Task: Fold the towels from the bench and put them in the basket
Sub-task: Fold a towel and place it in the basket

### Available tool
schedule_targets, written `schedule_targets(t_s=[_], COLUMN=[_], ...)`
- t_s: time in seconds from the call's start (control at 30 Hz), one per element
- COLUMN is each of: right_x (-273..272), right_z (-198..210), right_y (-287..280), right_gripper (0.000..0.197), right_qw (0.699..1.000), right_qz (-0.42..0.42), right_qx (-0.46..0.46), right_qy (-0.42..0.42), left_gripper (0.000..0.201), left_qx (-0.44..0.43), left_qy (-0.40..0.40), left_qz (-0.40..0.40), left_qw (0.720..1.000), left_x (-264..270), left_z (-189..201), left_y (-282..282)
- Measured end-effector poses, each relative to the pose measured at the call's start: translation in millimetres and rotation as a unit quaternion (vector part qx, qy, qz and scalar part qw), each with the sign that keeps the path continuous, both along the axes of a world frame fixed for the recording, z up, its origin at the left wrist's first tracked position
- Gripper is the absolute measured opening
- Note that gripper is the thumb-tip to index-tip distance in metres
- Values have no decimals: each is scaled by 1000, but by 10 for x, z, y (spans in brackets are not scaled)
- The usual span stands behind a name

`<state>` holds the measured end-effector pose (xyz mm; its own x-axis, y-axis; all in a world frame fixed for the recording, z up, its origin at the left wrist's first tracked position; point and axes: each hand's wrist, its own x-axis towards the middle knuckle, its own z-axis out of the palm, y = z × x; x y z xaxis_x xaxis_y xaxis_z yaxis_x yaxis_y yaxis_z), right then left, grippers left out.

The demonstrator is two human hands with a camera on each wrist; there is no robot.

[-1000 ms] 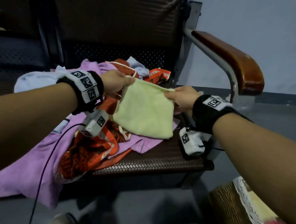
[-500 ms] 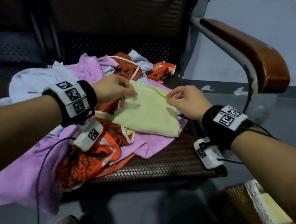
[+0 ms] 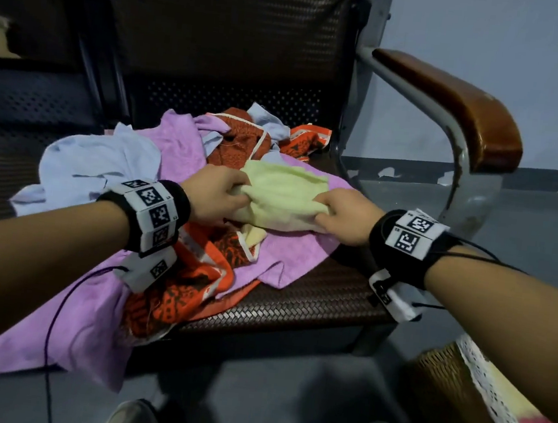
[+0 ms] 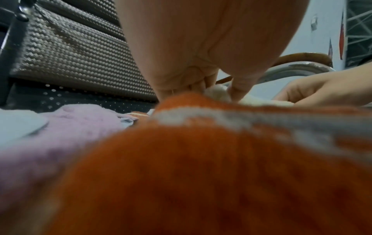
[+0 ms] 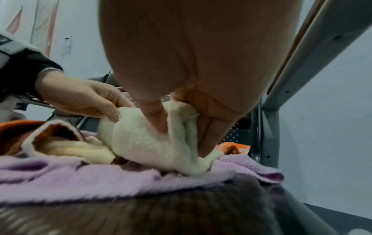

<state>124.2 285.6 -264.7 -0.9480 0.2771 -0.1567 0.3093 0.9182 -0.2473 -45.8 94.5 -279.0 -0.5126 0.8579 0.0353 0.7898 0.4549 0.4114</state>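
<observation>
Folding step: both hands pinch the small pale yellow fleecy towel (image 3: pixel 283 194), which lies on top of the pile on the bench; this reads as a fold in the making, not yet finished.
Left grip: the left hand (image 3: pixel 212 194) has thumb and fingers curled round the towel's left end, bunching the cloth there.
Right grip: the right hand (image 3: pixel 342 218) clamps the towel's right end; in the right wrist view thumb and fingers nip several doubled layers together.
Between the grips: the yellow cloth sags in a soft, thick roll, its far edge lying flat beyond the knuckles.
Next move, as I judge it: carry the pinched edge over to meet the far edge, square the corners, then press flat; the plush nap will likely slip and spring back, so both pinches need to hold until the layers meet.
Just under the grips: a wide lilac plush towel (image 3: pixel 181 146), deep-piled and rumpled, spills off the seat below the left wrist.
Beside the left grip: an orange patterned towel with a white border (image 3: pixel 190 288), crumpled in ridges.
Further left: a pale blue smooth cloth (image 3: pixel 100 161), thinner and creased.
Underneath all: a dark brown woven-texture bench seat (image 3: pixel 313 301), firm, with a glossy brown wooden armrest (image 3: pixel 454 105) beyond the right grip.
Below the right forearm: a brown wicker basket with a white lace-edged liner (image 3: pixel 450 401), folded yellow and pink cloth already showing inside.
</observation>
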Motion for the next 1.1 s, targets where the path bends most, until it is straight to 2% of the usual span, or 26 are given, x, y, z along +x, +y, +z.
schedule_targets(t_s=[0.1, 0.2, 0.3, 0.37, 0.4, 0.47, 0.53, 0.57, 0.63, 0.7, 0.77, 0.83, 0.9, 0.97, 1.0, 1.03, 1.1], right_x=[1, -38, -117, -163, -183, -214, -225, -234, -252, -275, -299, -330, -356, -355, -343, -326, -264], right_z=[60, 42, -63, -112, -115, -83, -24, -8, -32, -95, -143, -150, -132, -84, -52, -11, 106], right_y=[114, 190, 237, 253, 260, 268, 221, 178, 65, -54, -94, -108, -113, -148, -170, -188, -195], right_gripper=[26, 27, 31, 23, 23, 28, 23, 19, 22, 35, 49, 61, 81, 99, 100, 93, 65], right_qw=[994, 963, 953, 955, 957, 966, 972, 975, 987, 997, 998, 998, 999, 998, 998, 996, 992], right_qz=[-61, -146, -191, -203, -202, -182, -141, -112, -38, 21, 39, 36, 15, -2, 4, 18, 38], right_qx=[-74, -199, -203, -186, -176, -134, -102, -102, -94, -40, -17, -30, -43, -49, -54, -61, -69], right_qy=[55, 111, 119, 111, 108, 122, 157, 163, 124, 60, 35, 31, 20, 27, 42, 63, 95], left_gripper=[32, 22, 27, 33, 32, 25, 24, 29, 52, 69, 69, 57, 47, 47, 48, 50, 52], left_qx=[53, 94, 120, 145, 164, 181, 106, 38, -71, -105, -99, -72, -30, 24, 55, 84, 143], left_qy=[-57, -123, -164, -157, -134, -100, -87, -64, 5, 33, 42, 54, 56, 41, 37, 34, 25], left_qz=[43, 120, 197, 224, 220, 159, 54, 5, -53, -58, -60, -53, -27, -19, -24, -31, -35], left_qw=[996, 981, 959, 951, 952, 965, 989, 997, 996, 992, 992, 995, 998, 999, 998, 995, 989], left_x=[-34, -73, -119, -125, -116, -74, -17, 13, 67, 81, 65, 41, 38, 74, 110, 160, 275], left_z=[6, -8, -28, -26, -8, 40, 70, 57, -17, -89, -119, -102, -45, 71, 152, 239, 422], left_y=[30, 97, 169, 189, 187, 170, 144, 132, 120, 117, 132, 160, 189, 208, 216, 223, 240])
